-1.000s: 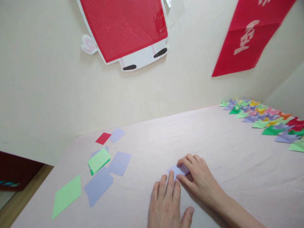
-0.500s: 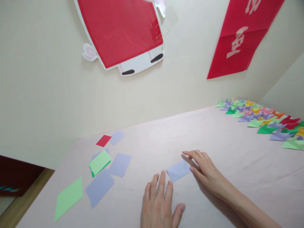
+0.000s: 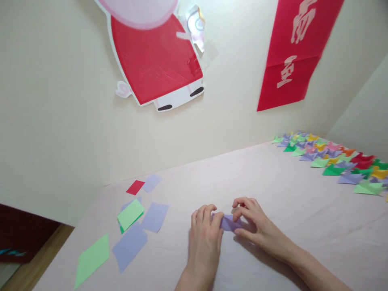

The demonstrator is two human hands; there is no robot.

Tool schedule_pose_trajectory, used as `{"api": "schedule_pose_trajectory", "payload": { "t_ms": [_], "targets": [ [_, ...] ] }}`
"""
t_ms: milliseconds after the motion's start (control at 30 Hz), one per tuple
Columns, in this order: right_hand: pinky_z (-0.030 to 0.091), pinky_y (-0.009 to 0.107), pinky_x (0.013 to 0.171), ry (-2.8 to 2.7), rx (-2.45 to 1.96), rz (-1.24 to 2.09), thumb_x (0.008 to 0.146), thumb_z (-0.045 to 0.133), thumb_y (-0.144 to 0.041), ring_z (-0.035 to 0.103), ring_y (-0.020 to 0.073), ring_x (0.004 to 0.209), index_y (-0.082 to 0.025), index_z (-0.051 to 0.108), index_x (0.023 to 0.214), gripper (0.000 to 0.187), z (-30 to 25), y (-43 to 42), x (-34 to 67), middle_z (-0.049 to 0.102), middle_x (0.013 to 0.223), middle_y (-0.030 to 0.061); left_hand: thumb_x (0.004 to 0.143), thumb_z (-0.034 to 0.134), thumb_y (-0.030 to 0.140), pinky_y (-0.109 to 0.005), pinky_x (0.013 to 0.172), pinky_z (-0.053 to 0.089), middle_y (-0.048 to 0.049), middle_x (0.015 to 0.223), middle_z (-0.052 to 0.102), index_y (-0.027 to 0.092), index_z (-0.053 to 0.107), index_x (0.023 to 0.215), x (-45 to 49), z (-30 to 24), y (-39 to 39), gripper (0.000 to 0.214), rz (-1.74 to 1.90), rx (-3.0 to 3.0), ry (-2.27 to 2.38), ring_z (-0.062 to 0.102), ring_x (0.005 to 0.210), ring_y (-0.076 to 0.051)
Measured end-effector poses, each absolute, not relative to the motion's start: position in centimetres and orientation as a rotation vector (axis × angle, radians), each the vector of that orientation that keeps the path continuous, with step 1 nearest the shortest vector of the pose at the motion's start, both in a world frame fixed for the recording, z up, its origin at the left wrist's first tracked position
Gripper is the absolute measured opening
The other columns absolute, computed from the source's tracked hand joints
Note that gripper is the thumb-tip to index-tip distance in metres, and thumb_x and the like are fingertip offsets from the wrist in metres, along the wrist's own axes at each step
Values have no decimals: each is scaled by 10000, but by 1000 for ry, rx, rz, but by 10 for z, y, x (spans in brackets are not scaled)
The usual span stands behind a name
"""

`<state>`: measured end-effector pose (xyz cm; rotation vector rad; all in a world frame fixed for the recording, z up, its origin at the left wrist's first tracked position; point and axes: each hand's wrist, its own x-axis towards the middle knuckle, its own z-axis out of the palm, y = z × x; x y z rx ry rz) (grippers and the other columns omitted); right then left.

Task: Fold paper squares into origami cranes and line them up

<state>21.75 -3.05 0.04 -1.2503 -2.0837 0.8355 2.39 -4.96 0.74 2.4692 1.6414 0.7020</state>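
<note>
A folded purple sheet of origami paper [image 3: 227, 223] lies on the pale tablecloth, with a diagonal crease across it. My left hand [image 3: 204, 232] grips its left end between curled fingers and thumb, hiding that edge. At the right end, my right hand [image 3: 254, 222] pinches the paper with thumb and index finger, its other fingers bent above.
Left on the table lie loose paper sheets: light green [image 3: 92, 260], purple [image 3: 130, 246], another light green [image 3: 131, 215] and red [image 3: 135, 187]. Rows of folded paper figures [image 3: 333, 163] stand back right. Behind is the wall with a pig cutout [image 3: 154, 60] and red banner [image 3: 291, 60].
My left hand has moved up from below the paper and taken its left end. My right hand has closed on the right end. The view has tilted slightly upward.
</note>
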Motion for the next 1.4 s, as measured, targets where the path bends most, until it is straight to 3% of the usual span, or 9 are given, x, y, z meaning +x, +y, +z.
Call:
{"api": "schedule_pose_trajectory", "payload": {
  "t_ms": [200,433,600,767,1000,1067,1133,1267,1400],
  "targets": [
    [243,478,1117,-2347,-1073,770,755,713,-267,262,288,1338,-267,639,1081,335,3,-34,217,398,1449,50,890,576,105,-405,955,337,-26,1063,620,198,591,861,17,-1,-47,98,953,2628,1453,512,1032,-203],
    [315,469,1082,-2466,-1075,782,677,742,-243,369,302,1254,-235,546,1314,666,14,-41,209,482,1396,88,894,482,39,-389,927,326,9,964,676,209,595,886,-6,-1,-56,205,837,2659,1532,534,997,-189],
    [404,426,984,-2409,-1070,795,728,566,-78,479,252,1081,-228,607,1207,504,18,-43,205,589,1162,81,765,483,34,-427,976,332,-44,1246,620,210,536,1256,-3,-9,-81,524,719,2603,1501,499,1114,-246],
    [450,373,860,-2398,-1042,747,756,422,54,512,220,956,-254,629,1190,571,8,-36,212,620,995,65,718,541,129,-472,980,374,-109,1248,604,146,539,1252,12,-15,-93,534,721,2493,1583,514,1098,-290],
    [396,411,946,-2443,-1082,554,834,628,-126,470,259,1103,-266,707,1023,248,4,-20,214,586,1195,71,830,592,231,-477,901,447,-97,1134,629,174,544,1185,9,-4,-81,363,715,2416,1582,558,1013,-276],
    [393,397,933,-2436,-1048,604,894,608,-230,489,244,1069,-250,714,920,111,5,-15,210,619,1133,60,884,512,184,-453,880,462,-97,1097,636,160,514,1213,7,-4,-80,330,720,2417,1581,569,979,-254],
    [413,360,863,-2383,-1076,697,932,560,-265,523,215,956,-212,682,801,187,6,-9,202,650,957,50,902,463,153,-439,885,468,-116,1134,624,136,449,1297,6,-6,-81,396,733,2439,1610,568,1000,-252],
    [418,320,728,-2235,-1325,803,884,610,-273,532,201,794,-183,621,737,173,7,1,184,589,737,27,874,460,117,-417,909,471,-159,1399,450,168,281,1468,9,-13,-87,622,711,2470,1748,531,1118,-261],
    [404,323,717,-2200,-1437,787,857,613,-266,534,204,772,-189,639,776,115,7,4,174,579,753,31,859,553,193,-440,932,461,-124,1469,390,229,383,1440,12,-23,-93,606,605,2537,1807,507,1150,-282]
  ]
}}
